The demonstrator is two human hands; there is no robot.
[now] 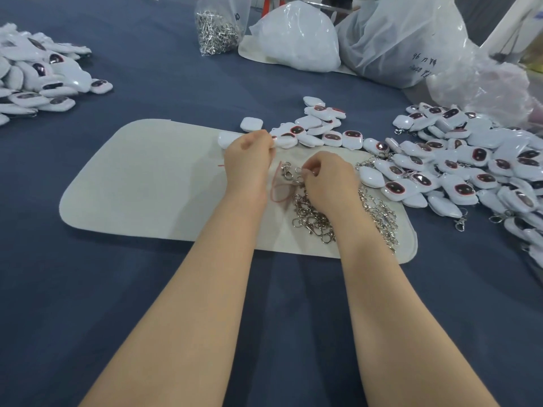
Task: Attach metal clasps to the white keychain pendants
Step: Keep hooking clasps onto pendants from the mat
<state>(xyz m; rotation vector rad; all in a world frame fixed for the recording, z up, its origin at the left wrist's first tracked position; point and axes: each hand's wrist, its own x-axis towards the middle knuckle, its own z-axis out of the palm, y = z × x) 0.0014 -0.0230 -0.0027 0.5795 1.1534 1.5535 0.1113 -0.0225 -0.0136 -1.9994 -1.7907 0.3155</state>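
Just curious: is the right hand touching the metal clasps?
Touching. The head view shows the right hand resting on the clasps, fingertips pinching one.

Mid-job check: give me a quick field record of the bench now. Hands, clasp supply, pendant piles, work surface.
left hand: closed on a white pendant at the mat's far edge
right hand: pinching a metal clasp over the loose clasps
loose clasps: heaped on the mat
mat: pale, on blue cloth
pendant pile: right of the mat
second pile: far left
bagged clasps: far edge
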